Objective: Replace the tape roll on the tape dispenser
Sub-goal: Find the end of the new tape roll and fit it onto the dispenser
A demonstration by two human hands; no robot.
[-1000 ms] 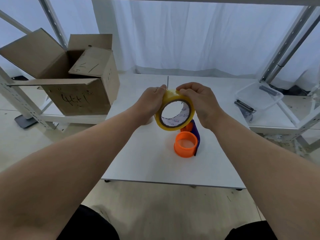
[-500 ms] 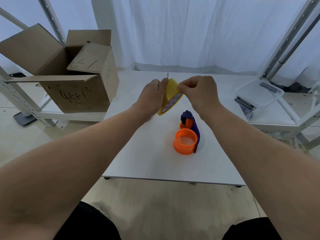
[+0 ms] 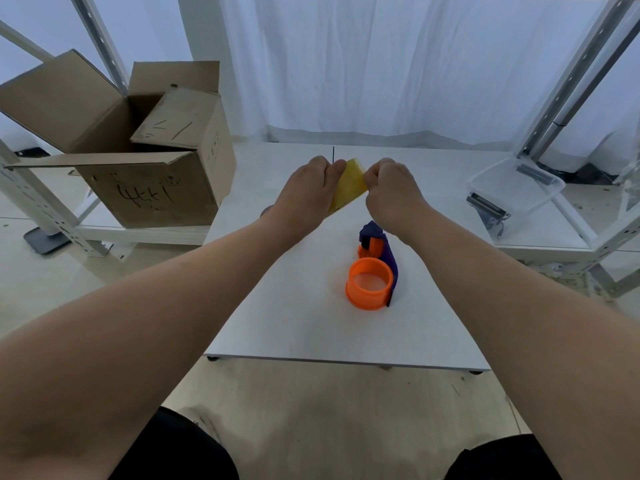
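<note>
A yellow tape roll point(image 3: 348, 184) is held in the air above the far middle of the white table point(image 3: 294, 323), turned so its outer band faces me. My left hand point(image 3: 304, 195) grips its left side. My right hand point(image 3: 389, 195) pinches its upper right edge with closed fingers. Below and nearer to me, the tape dispenser point(image 3: 375, 265) lies on the table: an orange hub ring with a dark purple body behind it. No roll sits on the hub. Both hands are well above the dispenser.
An open cardboard box point(image 3: 145, 161) stands on a low shelf at the left. A clear plastic bin point(image 3: 516, 188) with metal parts rests at the right. Metal rack posts frame both sides, and a white curtain hangs behind.
The roll has turned from showing its open core to showing its outer band. Both hands have moved farther from me, and my right fingers have shifted to its top edge.
</note>
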